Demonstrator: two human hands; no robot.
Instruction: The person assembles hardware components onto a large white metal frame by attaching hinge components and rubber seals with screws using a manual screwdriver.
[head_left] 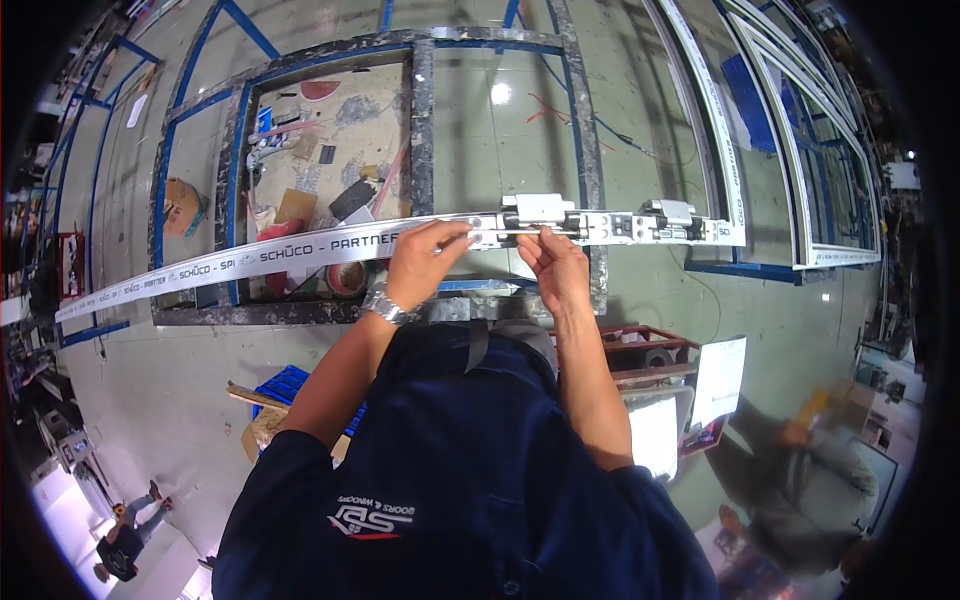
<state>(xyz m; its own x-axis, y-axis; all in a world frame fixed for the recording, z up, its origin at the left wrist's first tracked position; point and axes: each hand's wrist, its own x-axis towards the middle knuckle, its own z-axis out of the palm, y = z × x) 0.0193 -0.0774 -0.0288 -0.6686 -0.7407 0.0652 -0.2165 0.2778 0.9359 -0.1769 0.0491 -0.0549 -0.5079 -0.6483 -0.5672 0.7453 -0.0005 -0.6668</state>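
**Head view: long profile, small grip – slip or tip risk**

Head cam showed the white profile (250, 258) lying across the steel-frame surface (423, 120), approx. level, w/ a long stretch running out past the frame edge to the left. The metal fitting (610, 227) sat on the profile's right part, beside a white block (540, 208).

The left hand (430, 262) had its fingers closed in a pinch on the fitting's near end. The right hand (555, 268) pinched the thin bar of the same fitting just beside it. Both grips were fingertip only.

Risks, as judged:
- The overhang was big, so a push along the profile could have slid or swung it off the surface.
- The thin bar could have popped from the pinch and nipped a fingertip betw. fitting & profile.
- The surface was open in the middle, w/ clutter below, so a dropped small part could have been lost there.
- The wrist watch (385, 305) was near the profile and could have scuffed the film.
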